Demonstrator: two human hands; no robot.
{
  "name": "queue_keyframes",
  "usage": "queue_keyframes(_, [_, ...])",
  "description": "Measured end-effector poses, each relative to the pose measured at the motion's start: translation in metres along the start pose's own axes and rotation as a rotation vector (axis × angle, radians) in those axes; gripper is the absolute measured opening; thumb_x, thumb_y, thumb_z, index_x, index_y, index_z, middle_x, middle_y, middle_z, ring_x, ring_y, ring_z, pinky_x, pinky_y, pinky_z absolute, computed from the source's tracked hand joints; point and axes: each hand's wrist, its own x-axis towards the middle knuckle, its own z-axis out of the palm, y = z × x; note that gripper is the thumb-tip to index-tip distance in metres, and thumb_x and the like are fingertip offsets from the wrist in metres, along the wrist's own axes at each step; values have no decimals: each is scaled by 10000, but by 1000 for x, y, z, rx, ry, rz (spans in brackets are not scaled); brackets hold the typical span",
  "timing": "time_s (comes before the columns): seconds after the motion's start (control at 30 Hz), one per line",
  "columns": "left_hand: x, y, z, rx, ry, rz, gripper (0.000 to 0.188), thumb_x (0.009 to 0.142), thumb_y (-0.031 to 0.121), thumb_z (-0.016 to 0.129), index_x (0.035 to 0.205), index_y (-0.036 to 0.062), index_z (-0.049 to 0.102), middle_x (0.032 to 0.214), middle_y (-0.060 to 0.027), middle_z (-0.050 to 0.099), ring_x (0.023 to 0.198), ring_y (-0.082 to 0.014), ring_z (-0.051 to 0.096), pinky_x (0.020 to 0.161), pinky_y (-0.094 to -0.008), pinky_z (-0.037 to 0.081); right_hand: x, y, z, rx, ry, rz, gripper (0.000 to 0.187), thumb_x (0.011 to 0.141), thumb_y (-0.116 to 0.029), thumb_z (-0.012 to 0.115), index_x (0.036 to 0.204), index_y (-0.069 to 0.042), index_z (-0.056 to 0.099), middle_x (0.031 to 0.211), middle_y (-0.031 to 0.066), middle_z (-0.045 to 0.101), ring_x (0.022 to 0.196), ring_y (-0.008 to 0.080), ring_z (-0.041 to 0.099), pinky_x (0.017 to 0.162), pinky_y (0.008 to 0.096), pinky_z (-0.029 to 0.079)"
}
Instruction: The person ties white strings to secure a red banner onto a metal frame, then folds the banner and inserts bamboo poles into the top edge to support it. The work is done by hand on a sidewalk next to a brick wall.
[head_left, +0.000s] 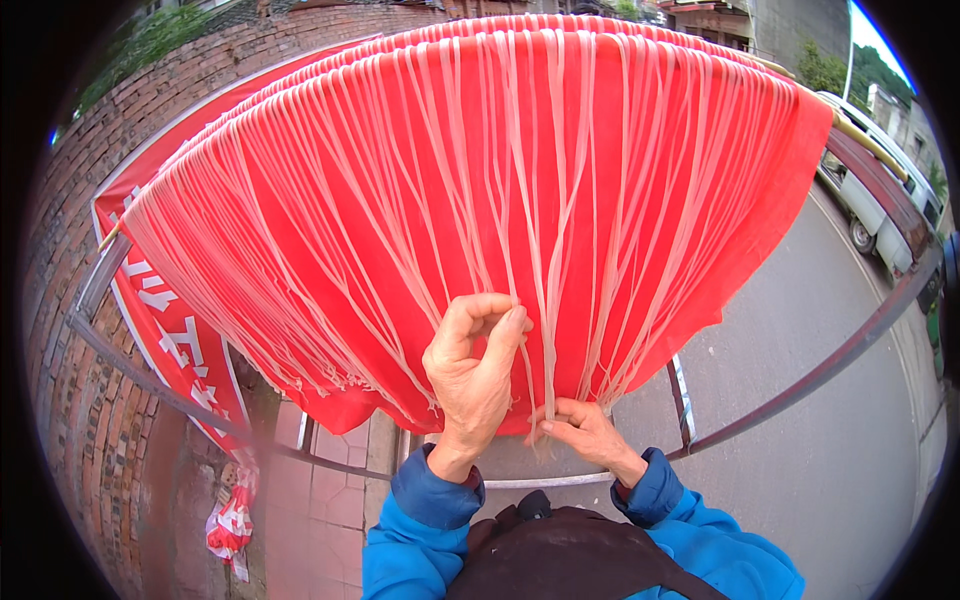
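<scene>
- Red banner (pixel 175 335): left edge, beside a brick wall (pixel 75 250).
- Left hand (pixel 470 375): narrow, thumb and fingertips together, apparently pinching one thin strand; the higher of the two hands.
- Pale strands (pixel 549 330): centre, hanging in front of the red cloth (pixel 775 215); long axis running toward the body. The middle bunch lies just right of the left hand, its lower ends meeting the right hand.
- Right hand (pixel 590 436): nearer those ends, thumb and forefinger closed on them, reaching in from the right.
</scene>
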Motion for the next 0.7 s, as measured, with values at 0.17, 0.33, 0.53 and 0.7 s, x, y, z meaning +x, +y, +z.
queue_keyframes(0.17, [-4,0,-4,-174,-26,-118,102,922,34,600,1014,-10,593,778,-67,668,732,-102,629,667,-227,502,1,7,-9,21,-13,-7,257,953,-118,558,1147,46,594,984,117,691,963,182,654,875,297,501])
queue_keyframes(0.33, [-6,-2,-7,-212,-106,-157,99,950,81,566,1004,2,591,739,-107,664,656,-136,632,593,-247,513,-5,5,-5,94,55,12,260,945,-109,569,1153,46,588,1005,127,690,968,185,659,881,297,511])
queue_keyframes(0.53, [-9,-5,-18,-368,-124,-167,123,963,71,539,1033,-15,593,802,-105,680,679,-113,621,632,-240,504,-4,-8,13,20,209,15,240,940,-104,550,1124,48,576,985,162,679,947,250,670,854,368,538])
queue_keyframes(0.7, [-5,-11,-33,-405,-207,-243,159,973,109,529,1043,-12,605,794,-109,673,653,-111,614,618,-235,501,-5,-17,29,56,324,-52,249,936,-120,559,1122,46,577,957,172,680,886,262,683,816,386,555])
